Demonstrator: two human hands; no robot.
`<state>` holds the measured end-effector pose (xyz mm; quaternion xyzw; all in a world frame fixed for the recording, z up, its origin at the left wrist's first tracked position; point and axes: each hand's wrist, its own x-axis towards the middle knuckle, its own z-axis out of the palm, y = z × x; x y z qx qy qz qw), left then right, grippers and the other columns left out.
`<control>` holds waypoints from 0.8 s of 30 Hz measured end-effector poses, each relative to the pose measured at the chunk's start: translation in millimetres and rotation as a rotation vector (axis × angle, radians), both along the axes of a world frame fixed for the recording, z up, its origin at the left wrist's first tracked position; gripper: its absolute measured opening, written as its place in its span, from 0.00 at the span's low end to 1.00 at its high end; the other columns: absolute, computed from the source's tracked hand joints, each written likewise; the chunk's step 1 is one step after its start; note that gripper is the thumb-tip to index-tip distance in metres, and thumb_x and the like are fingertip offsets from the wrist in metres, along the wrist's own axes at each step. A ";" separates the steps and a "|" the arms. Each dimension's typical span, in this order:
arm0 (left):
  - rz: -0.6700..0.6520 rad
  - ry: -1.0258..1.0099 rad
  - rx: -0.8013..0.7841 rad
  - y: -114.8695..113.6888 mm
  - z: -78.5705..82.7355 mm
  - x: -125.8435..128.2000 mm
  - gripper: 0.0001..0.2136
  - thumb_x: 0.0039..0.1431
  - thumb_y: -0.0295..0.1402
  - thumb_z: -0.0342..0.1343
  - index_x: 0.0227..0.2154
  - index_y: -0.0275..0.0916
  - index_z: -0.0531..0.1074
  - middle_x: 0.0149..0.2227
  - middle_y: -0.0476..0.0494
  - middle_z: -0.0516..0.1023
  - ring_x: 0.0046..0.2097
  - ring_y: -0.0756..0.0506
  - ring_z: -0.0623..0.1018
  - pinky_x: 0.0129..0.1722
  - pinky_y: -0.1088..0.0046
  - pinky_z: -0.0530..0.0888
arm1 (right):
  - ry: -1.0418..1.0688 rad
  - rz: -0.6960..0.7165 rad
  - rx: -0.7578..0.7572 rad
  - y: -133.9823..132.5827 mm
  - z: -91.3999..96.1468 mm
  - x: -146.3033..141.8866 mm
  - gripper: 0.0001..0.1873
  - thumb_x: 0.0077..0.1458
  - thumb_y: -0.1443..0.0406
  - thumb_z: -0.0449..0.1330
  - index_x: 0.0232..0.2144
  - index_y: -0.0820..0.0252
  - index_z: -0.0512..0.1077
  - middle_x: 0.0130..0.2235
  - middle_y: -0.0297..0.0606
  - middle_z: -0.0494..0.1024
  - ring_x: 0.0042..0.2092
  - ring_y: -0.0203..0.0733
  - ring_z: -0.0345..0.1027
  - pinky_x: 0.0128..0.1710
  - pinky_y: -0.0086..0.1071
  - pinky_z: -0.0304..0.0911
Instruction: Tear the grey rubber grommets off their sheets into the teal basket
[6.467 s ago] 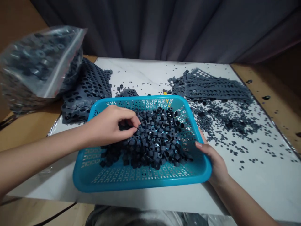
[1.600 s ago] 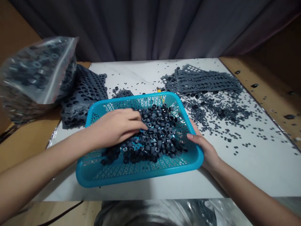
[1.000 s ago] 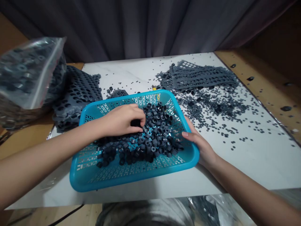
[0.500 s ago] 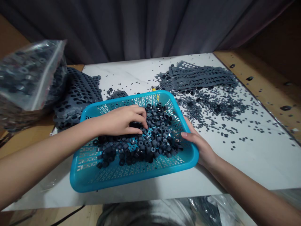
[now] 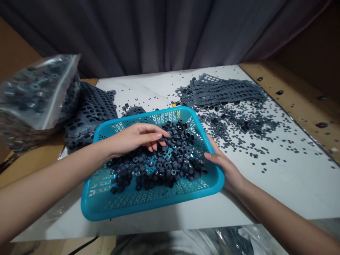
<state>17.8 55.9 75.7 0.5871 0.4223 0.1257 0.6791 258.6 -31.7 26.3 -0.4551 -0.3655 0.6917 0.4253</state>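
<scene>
A blue plastic basket [image 5: 89,205] with pierced walls is held tilted over the table. Inside it lies a heap of small dark ring-shaped pieces [image 5: 172,164], like short tubes with a hole through the middle. My left hand [image 5: 142,137] reaches in over the left side, its fingers loosely bent and apart, just at the pieces; I see nothing gripped in it. At the basket's right end my right hand [image 5: 223,161] grips the rim, thumb on the inside and the other fingers mostly hidden behind the wall.
A clear zip bag [image 5: 39,95] full of dark pieces stands at the left, beside perforated dark sheets [image 5: 91,106]. More perforated sheets [image 5: 228,92] lie at the back right, with many small dark discs [image 5: 247,124] scattered over the white table [image 5: 289,191]. A grey curtain [image 5: 148,35] hangs behind.
My left hand has turned and lifted slightly, its thumb now on top and its fingers looser over the pieces. My right hand keeps its grip on the basket. The view has shifted slightly.
</scene>
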 end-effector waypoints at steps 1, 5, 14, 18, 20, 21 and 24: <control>-0.001 -0.007 -0.008 -1.1 0.7 0.1 0.12 0.55 0.39 0.54 0.39 0.40 0.75 0.34 0.45 0.78 0.28 0.55 0.72 0.30 0.78 0.71 | 0.003 0.004 0.001 0.0 0.0 0.0 0.34 0.50 0.59 0.55 0.59 0.42 0.51 0.58 0.30 0.65 0.55 0.50 0.63 0.53 0.44 0.59; -0.039 0.028 0.022 -3.6 6.0 0.3 0.14 0.53 0.37 0.57 0.43 0.41 0.74 0.36 0.44 0.79 0.30 0.53 0.74 0.32 0.77 0.72 | 0.007 0.016 0.000 0.0 0.6 -0.1 0.34 0.50 0.59 0.55 0.59 0.43 0.50 0.58 0.31 0.65 0.55 0.50 0.63 0.52 0.44 0.59; -0.147 0.110 0.213 -7.6 9.1 2.0 0.12 0.54 0.35 0.56 0.41 0.39 0.74 0.36 0.44 0.81 0.37 0.48 0.79 0.36 0.73 0.74 | 0.021 0.009 -0.003 0.4 2.5 -0.4 0.34 0.50 0.60 0.56 0.59 0.44 0.52 0.57 0.32 0.66 0.55 0.51 0.62 0.53 0.45 0.59; -0.141 0.138 0.265 -10.3 6.1 3.4 0.12 0.51 0.35 0.58 0.39 0.38 0.75 0.34 0.45 0.81 0.36 0.48 0.78 0.35 0.74 0.74 | 0.077 -0.021 -0.023 -0.1 2.4 -1.2 0.34 0.49 0.61 0.57 0.59 0.44 0.53 0.57 0.33 0.66 0.56 0.50 0.62 0.55 0.46 0.57; -0.149 0.160 0.287 -11.7 6.7 4.6 0.12 0.51 0.35 0.58 0.38 0.38 0.75 0.32 0.46 0.80 0.33 0.50 0.77 0.32 0.76 0.73 | 0.094 -0.026 -0.025 -0.5 2.2 -1.5 0.34 0.49 0.61 0.57 0.59 0.43 0.53 0.56 0.32 0.67 0.56 0.50 0.62 0.55 0.46 0.57; -0.158 0.166 0.293 -12.4 7.5 5.3 0.12 0.51 0.36 0.58 0.38 0.38 0.75 0.31 0.46 0.80 0.31 0.51 0.77 0.31 0.76 0.72 | 0.095 -0.025 -0.026 -0.7 2.0 -1.6 0.34 0.49 0.61 0.58 0.59 0.43 0.53 0.56 0.32 0.67 0.56 0.51 0.62 0.55 0.46 0.57; -0.178 0.171 0.293 -14.0 10.7 7.1 0.13 0.52 0.37 0.57 0.39 0.38 0.75 0.31 0.46 0.79 0.30 0.51 0.76 0.29 0.77 0.72 | 0.100 -0.023 -0.023 -1.1 1.5 -1.4 0.35 0.50 0.62 0.57 0.59 0.43 0.52 0.56 0.32 0.67 0.55 0.50 0.62 0.55 0.46 0.57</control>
